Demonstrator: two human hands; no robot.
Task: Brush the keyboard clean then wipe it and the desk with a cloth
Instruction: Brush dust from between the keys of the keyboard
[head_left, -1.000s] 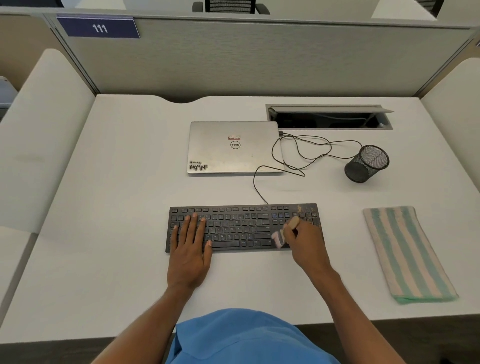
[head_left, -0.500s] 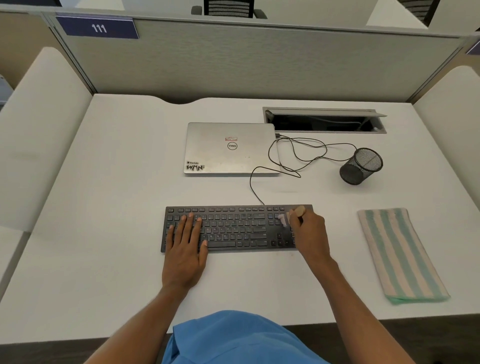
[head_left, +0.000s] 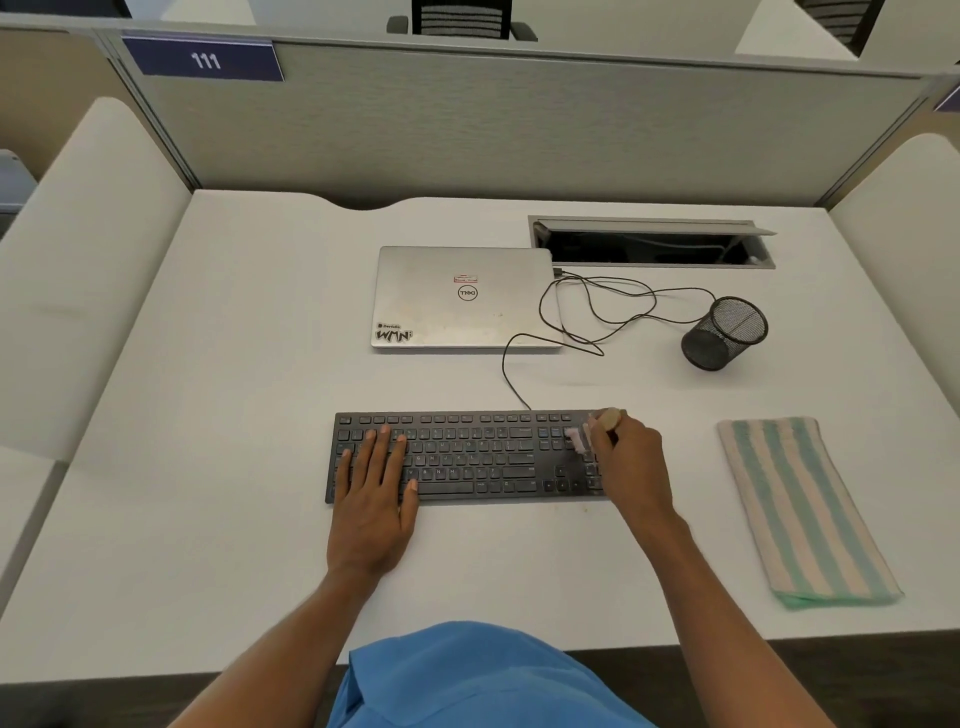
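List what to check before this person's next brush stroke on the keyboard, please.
1. Keyboard steadied: left hand lies flat on its left keys. Ok.
2. Brush held: right hand grips it, bristles on the right-hand keys. Ok.
3. Cable out of the way: it leaves the keyboard's far edge toward the laptop. Ok.
4. Cloth ready for later: folded on the desk, right of the keyboard, untouched. Ok.
5. Dust left on keys: too small to see. Cannot tell.

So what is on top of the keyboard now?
On the keyboard, the left hand rests flat on the left keys, and the right hand holds a brush against the right keys. Keys beneath both hands are hidden.
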